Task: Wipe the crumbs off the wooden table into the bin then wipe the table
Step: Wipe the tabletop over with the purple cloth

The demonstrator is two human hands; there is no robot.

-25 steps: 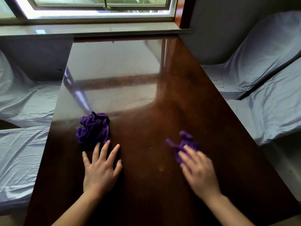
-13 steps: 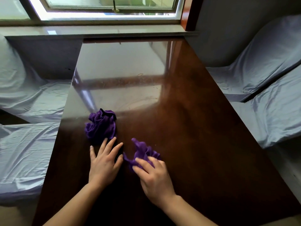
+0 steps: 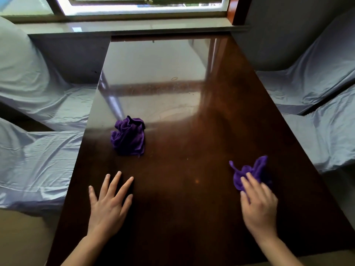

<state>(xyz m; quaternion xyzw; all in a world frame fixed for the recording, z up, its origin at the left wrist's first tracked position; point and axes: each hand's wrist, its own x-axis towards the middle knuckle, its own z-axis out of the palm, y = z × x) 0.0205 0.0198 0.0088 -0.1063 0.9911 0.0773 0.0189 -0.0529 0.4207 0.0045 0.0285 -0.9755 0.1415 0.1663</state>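
Note:
The dark glossy wooden table [image 3: 182, 143] fills the middle of the head view. My right hand [image 3: 258, 203] presses a small purple cloth [image 3: 249, 172] flat against the table near its right edge, fingers laid over the cloth. My left hand [image 3: 109, 204] lies flat on the table at the near left, fingers spread, holding nothing. A second crumpled purple cloth [image 3: 128, 137] sits loose on the table beyond my left hand, apart from it. A small orange speck [image 3: 196, 181] shows between the hands. No bin is in view.
Seats draped in pale blue sheets flank the table on the left [image 3: 38, 150] and on the right [image 3: 317, 112]. A window sill [image 3: 124, 25] runs along the table's far end under a bright window.
My right hand has slid the small purple cloth from beside my left hand across to the table's right edge. The left hand and the crumpled cloth stayed put.

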